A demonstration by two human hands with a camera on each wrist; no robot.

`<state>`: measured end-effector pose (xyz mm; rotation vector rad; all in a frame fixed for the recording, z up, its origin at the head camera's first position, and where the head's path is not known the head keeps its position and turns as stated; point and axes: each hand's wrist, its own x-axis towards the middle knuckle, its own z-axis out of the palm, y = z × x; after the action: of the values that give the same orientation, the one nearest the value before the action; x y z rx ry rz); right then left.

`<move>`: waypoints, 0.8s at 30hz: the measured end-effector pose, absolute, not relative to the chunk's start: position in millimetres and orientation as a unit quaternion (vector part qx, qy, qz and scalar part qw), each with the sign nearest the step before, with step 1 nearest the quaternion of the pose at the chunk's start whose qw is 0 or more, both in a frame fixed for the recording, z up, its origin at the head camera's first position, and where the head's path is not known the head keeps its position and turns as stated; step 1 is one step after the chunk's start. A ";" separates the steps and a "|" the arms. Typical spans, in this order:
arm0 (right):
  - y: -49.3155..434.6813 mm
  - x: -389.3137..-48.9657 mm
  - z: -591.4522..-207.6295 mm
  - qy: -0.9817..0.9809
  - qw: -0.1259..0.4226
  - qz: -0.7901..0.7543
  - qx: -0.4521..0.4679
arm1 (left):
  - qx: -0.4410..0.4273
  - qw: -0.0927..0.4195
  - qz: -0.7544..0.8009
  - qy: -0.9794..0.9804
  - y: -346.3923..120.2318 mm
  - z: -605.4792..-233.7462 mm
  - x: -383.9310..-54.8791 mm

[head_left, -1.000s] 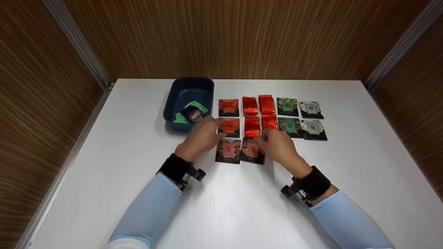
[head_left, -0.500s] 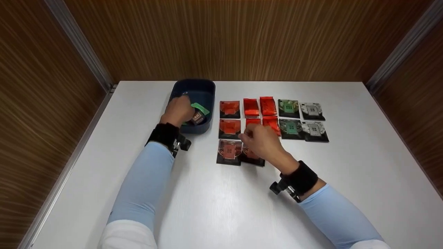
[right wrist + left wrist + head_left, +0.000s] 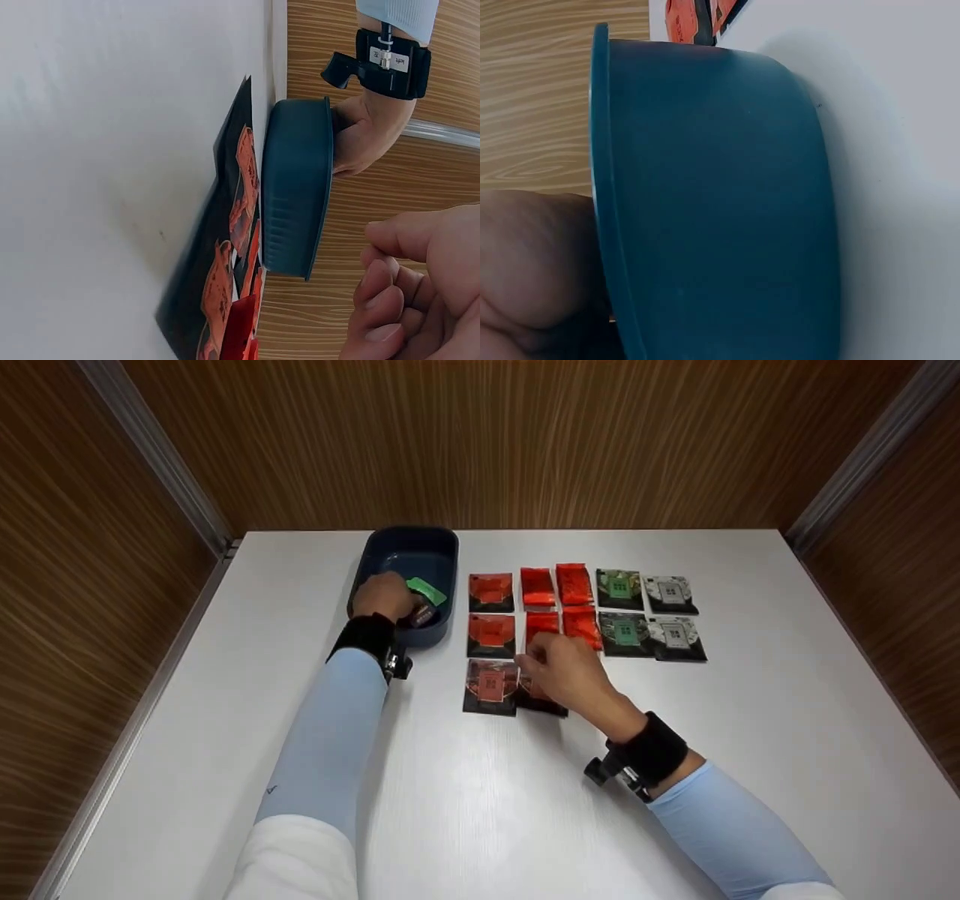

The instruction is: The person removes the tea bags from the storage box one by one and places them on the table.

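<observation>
My left hand [image 3: 384,596] reaches down into a dark blue plastic bin [image 3: 427,637], its fingertips hidden. Beside it in the bin lie a green packet [image 3: 427,590] and a dark packet [image 3: 422,616]. In the left wrist view the bin's outer wall [image 3: 720,195] covers most of what the hand touches. Over the front row of sachets hovers my right hand [image 3: 571,671], fingers loosely curled and holding nothing, as the right wrist view shows. Under it is a black-and-red square sachet [image 3: 541,701], partly covered; another such sachet [image 3: 490,687] lies to its left.
Behind the front row, sachets lie in columns: orange-and-black ones [image 3: 491,635], shiny red packets [image 3: 574,583], green-and-black ones [image 3: 624,631] and grey-and-black ones [image 3: 677,639]. A wood-grain panel [image 3: 525,442] rises behind the white table [image 3: 480,810].
My left hand has moved from beside the orange sachets left into the bin. My right hand has shifted slightly left above the front row.
</observation>
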<state>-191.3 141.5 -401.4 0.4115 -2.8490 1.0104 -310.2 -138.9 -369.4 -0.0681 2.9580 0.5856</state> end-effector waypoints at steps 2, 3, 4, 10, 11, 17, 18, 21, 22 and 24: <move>141.7 -191.6 -402.4 -0.934 0.049 0.326 0.135 | -0.027 0.062 0.210 0.975 -139.3 -369.9 -311.4; 141.6 -191.6 -402.8 -0.935 0.050 0.325 0.135 | -0.030 0.063 0.219 0.973 -139.4 -370.5 -312.7; 141.6 -191.7 -403.3 -0.935 0.051 0.324 0.135 | -0.035 0.063 0.230 0.971 -139.6 -371.2 -314.1; 141.3 -192.0 -405.3 -0.936 0.044 0.323 0.130 | -0.079 0.053 0.298 0.950 -141.6 -374.1 -323.9; 141.3 -192.1 -405.6 -0.936 0.042 0.324 0.130 | -0.086 0.056 0.307 0.946 -141.8 -373.9 -324.3; 141.6 -192.0 -407.3 -0.935 0.027 0.329 0.129 | -0.095 0.094 0.311 0.941 -140.3 -374.3 -321.7; 141.4 -191.8 -407.5 -0.934 0.025 0.331 0.129 | -0.093 0.096 0.311 0.941 -139.8 -375.3 -322.2; 141.0 -191.2 -408.4 -0.932 0.024 0.336 0.130 | -0.080 0.085 0.318 0.941 -138.5 -378.5 -326.2; 140.9 -191.1 -408.8 -0.933 0.026 0.335 0.131 | -0.077 0.079 0.325 0.939 -138.2 -379.1 -327.7; 140.9 -191.1 -409.5 -0.933 0.028 0.333 0.132 | -0.073 0.062 0.338 0.936 -137.9 -379.3 -330.8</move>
<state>-191.1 140.9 -409.5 0.4084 -2.8798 1.0280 -330.8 -137.9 -379.3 -0.2192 2.8304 1.0220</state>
